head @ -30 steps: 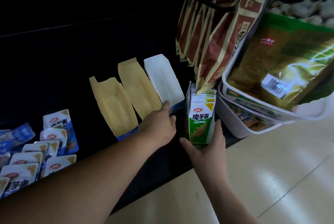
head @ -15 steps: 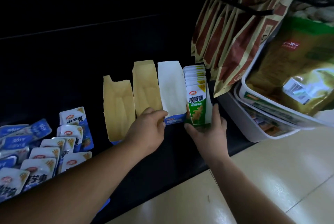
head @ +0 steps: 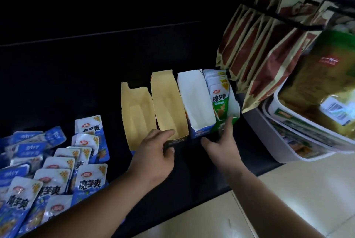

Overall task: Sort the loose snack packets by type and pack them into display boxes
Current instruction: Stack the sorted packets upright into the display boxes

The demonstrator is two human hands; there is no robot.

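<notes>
Tan box (head: 169,103) front edge gripped by left hand (head: 153,151); right hand (head: 221,147) splayed against green box (head: 235,110).

Your left hand (head: 153,151) grips the near end wall of the kraft-lined box (head: 169,103). It is tight on both sides of that grip: a second kraft box (head: 136,111) sits just beside on the left, and a white-lined box (head: 196,99) on the right. Past the grip, the dark shelf (head: 96,64) is open behind the row. Well left of it, loose blue packets (head: 57,170) litter the surface, with a bare strip between.

Your right hand (head: 221,147) touches the front of the green packet box (head: 221,101). Hanging pouches (head: 259,55) crowd in above and to the right of that contact. Stacked white tubs (head: 288,141) block further right. On the near side of both hands is open floor (head: 288,199).
</notes>
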